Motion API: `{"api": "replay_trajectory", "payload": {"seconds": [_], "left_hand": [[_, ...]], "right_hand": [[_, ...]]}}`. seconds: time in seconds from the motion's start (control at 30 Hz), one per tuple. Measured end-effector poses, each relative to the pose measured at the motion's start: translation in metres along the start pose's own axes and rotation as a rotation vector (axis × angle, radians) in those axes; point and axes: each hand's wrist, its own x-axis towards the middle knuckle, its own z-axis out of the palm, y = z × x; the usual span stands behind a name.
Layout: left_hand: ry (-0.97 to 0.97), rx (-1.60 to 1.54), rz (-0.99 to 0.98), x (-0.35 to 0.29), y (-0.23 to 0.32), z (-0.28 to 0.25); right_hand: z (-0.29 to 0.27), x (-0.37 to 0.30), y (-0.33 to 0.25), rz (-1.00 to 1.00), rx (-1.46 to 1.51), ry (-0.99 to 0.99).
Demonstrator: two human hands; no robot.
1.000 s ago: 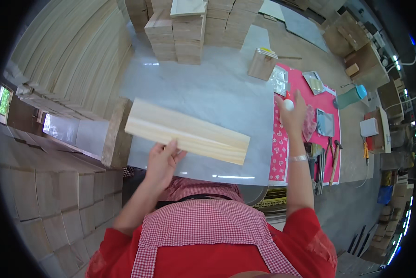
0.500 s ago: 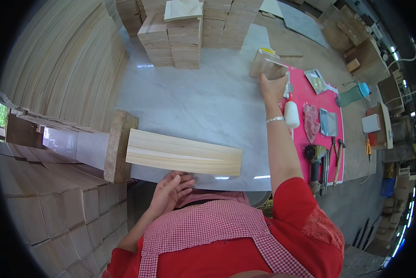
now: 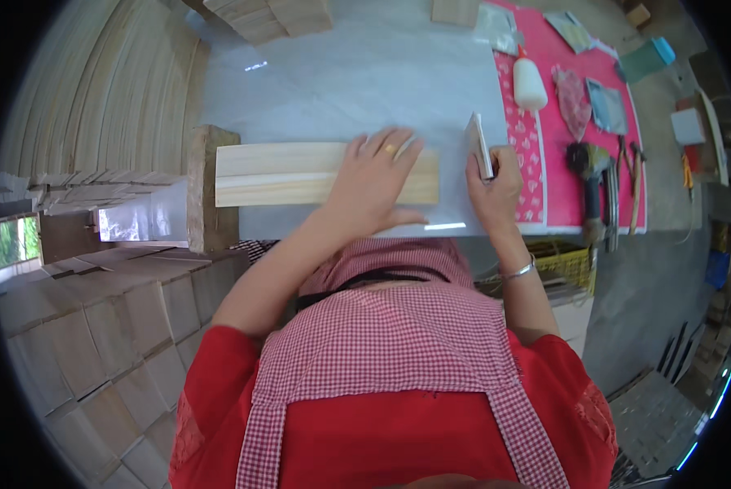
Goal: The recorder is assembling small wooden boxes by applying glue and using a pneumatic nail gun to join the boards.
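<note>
A pale wooden board lies lengthwise across the table in front of me, its left end against a rough wooden block. My left hand rests over the board's right half, palm down with its fingers spread, and wears a ring. To the right of the board, my right hand is closed round a thin, flat rectangular plate. The plate stands on edge, tilted, with a pale rim; its exact kind does not show. It is held just apart from the board's right end.
High stacks of boards stand at the left, with more wood pieces below. A pink mat on the right bears a white glue bottle, a power tool and hammers. A teal bottle stands beyond.
My right hand has come back from the table's far side, now holding the plate. My left hand has moved from the near edge onto the board. The view has shifted.
</note>
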Motion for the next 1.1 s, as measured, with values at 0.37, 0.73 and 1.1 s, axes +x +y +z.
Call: {"api": "replay_trajectory", "payload": {"seconds": [0.37, 0.73, 1.1], "left_hand": [[-0.273, 0.065, -0.036, 0.045, 0.007, 0.014], [-0.092, -0.093, 0.039, 0.050, 0.017, -0.041], [-0.135, -0.098, 0.016, 0.060, 0.026, -0.030]], "right_hand": [[-0.008, -0.027, -0.016, -0.011, 0.129, -0.037], [0.024, -0.028, -0.036, 0.012, 0.186, -0.068], [0.024, -0.030, -0.034, 0.011, 0.193, -0.054]]}}
